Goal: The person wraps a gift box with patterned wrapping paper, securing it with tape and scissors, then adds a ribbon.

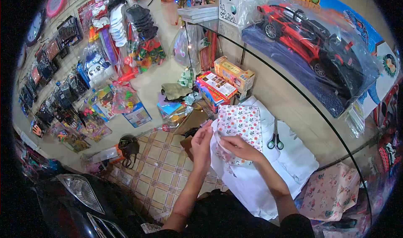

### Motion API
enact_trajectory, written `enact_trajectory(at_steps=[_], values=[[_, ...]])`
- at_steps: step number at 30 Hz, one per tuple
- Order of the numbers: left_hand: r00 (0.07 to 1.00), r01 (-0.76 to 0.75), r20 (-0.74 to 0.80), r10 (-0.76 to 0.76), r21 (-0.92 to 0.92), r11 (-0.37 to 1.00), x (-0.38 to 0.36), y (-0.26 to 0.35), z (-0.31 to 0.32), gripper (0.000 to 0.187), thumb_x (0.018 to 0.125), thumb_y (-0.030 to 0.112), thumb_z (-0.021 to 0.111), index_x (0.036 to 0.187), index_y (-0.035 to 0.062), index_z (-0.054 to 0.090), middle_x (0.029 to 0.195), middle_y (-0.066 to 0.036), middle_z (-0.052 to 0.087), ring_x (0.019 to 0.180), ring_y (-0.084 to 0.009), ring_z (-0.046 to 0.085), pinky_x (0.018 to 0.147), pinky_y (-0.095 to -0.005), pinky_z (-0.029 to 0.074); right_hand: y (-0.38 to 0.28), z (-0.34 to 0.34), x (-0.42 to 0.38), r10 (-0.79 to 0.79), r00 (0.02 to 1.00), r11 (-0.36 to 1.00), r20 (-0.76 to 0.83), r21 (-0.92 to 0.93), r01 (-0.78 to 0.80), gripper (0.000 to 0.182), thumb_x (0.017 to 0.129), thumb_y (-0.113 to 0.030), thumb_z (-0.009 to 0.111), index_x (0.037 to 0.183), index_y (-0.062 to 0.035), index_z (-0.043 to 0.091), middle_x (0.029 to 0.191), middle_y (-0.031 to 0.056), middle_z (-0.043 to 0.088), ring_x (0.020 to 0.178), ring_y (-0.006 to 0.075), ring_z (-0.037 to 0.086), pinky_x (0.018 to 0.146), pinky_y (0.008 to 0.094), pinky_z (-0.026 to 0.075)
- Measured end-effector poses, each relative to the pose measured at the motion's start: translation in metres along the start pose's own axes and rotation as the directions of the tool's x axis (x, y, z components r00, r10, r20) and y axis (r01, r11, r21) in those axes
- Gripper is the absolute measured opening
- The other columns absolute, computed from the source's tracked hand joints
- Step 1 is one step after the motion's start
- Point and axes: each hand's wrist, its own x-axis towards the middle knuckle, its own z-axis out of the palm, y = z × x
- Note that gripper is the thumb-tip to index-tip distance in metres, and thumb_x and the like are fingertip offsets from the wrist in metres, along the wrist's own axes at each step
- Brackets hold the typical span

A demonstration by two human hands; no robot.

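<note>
A flat rectangular parcel in white floral paper (247,124) lies on large white sheets (294,158). My left hand (202,142) is at the parcel's left edge, its fingers pinched on a pale strip or edge of paper (215,143). Over the parcel's lower left part, my right hand (239,148) is closed on the same pale piece. Whether that piece is ribbon, tape or paper is hard to tell. Scissors with dark and green handles (276,142) rest on the sheets just right of the parcel, blades pointing away from me.
Boxes (234,76) stand behind the parcel. A glass shelf edge (294,76) curves above on the right, under a bagged toy car (310,40). Floral paper (329,191) lies at lower right. A black motorbike (79,200) is at lower left, near the tiled floor (161,166).
</note>
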Motion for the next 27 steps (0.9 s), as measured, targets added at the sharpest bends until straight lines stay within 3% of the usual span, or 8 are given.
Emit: enact_trajectory(at_steps=[3,5,8,15,18,22,25,27], values=[[0.991,0.125,0.061,-0.117,-0.170,0.977,0.002,-0.009,-0.007,0.025,0.094,0.017,0.060,0.114,0.0012,0.059,0.127,-0.009,0.058,0.116,-0.0145,0.053,0.101,-0.0322,0.039,-0.016,0.001,-0.005,0.006,0.979,0.845,-0.202,-0.523,-0.113,0.024,0.094,-0.023,0.053,0.085,-0.0023,0.061,0.067,0.0141,0.063,0.060,0.0253,0.064,0.057,0.0395,0.048],[0.980,0.198,0.062,-0.188,-0.286,0.938,0.000,-0.014,-0.002,0.021,0.094,0.016,0.061,0.110,0.0024,0.063,0.120,-0.005,0.062,0.109,-0.0102,0.056,0.095,-0.0252,0.042,-0.019,0.001,-0.007,0.048,0.955,0.811,-0.293,-0.546,-0.209,0.023,0.092,-0.024,0.053,0.087,-0.0048,0.064,0.072,0.0170,0.065,0.069,0.0342,0.064,0.061,0.0439,0.050],[0.976,0.217,0.067,-0.209,-0.171,0.961,-0.004,-0.022,0.002,0.027,0.096,0.020,0.058,0.117,0.0030,0.057,0.127,-0.006,0.057,0.122,-0.0154,0.049,0.103,-0.0330,0.038,-0.003,-0.007,-0.013,-0.002,0.913,0.648,-0.407,-0.696,-0.309,0.026,0.092,-0.027,0.055,0.086,-0.0044,0.066,0.076,0.0182,0.065,0.072,0.0360,0.065,0.064,0.0460,0.051],[0.926,0.369,0.040,-0.375,-0.300,0.880,-0.010,-0.060,0.000,0.021,0.092,0.019,0.064,0.110,0.0067,0.064,0.101,0.001,0.064,0.090,-0.0060,0.057,0.082,-0.0215,0.043,0.020,-0.022,-0.028,-0.042,0.826,0.557,-0.562,-0.700,-0.448,0.042,0.092,-0.039,0.058,0.072,-0.0020,0.064,0.063,0.0180,0.062,0.060,0.0356,0.063,0.056,0.0434,0.050],[0.948,0.305,0.001,-0.318,-0.288,0.908,-0.011,-0.060,0.003,0.018,0.092,0.018,0.064,0.106,0.0077,0.064,0.100,0.001,0.065,0.090,-0.0058,0.057,0.081,-0.0213,0.042,0.021,-0.028,-0.038,-0.058,0.879,0.569,-0.474,-0.739,-0.361,0.041,0.091,-0.037,0.060,0.072,-0.0003,0.062,0.063,0.0165,0.062,0.057,0.0327,0.063,0.055,0.0400,0.049],[0.966,0.253,0.016,-0.257,-0.245,0.936,-0.007,-0.057,-0.006,0.024,0.095,0.025,0.059,0.112,0.0071,0.057,0.103,0.000,0.058,0.099,-0.0116,0.054,0.088,-0.0264,0.041,0.008,-0.042,-0.050,-0.166,0.955,0.894,-0.247,-0.446,0.041,0.024,0.090,-0.023,0.061,0.083,-0.0008,0.066,0.062,0.0154,0.062,0.052,0.0311,0.058,0.054,0.0369,0.046],[0.947,0.319,0.036,-0.318,-0.193,0.928,-0.014,-0.055,0.001,0.023,0.095,0.024,0.059,0.110,0.0068,0.058,0.105,-0.001,0.059,0.099,-0.0133,0.056,0.089,-0.0285,0.043,-0.014,-0.039,-0.061,-0.028,0.934,0.778,-0.357,-0.595,-0.204,0.019,0.089,-0.020,0.061,0.086,-0.0033,0.069,0.063,0.0170,0.061,0.055,0.0323,0.060,0.055,0.0393,0.047],[0.963,0.270,0.013,-0.270,-0.101,0.957,-0.021,-0.054,0.008,0.024,0.095,0.026,0.059,0.109,0.0069,0.058,0.105,-0.001,0.060,0.100,-0.0134,0.057,0.087,-0.0291,0.044,0.002,-0.035,-0.061,-0.176,0.882,0.665,-0.437,-0.713,-0.221,0.019,0.088,-0.021,0.062,0.083,-0.0046,0.069,0.065,0.0182,0.062,0.058,0.0342,0.061,0.056,0.0416,0.048]])
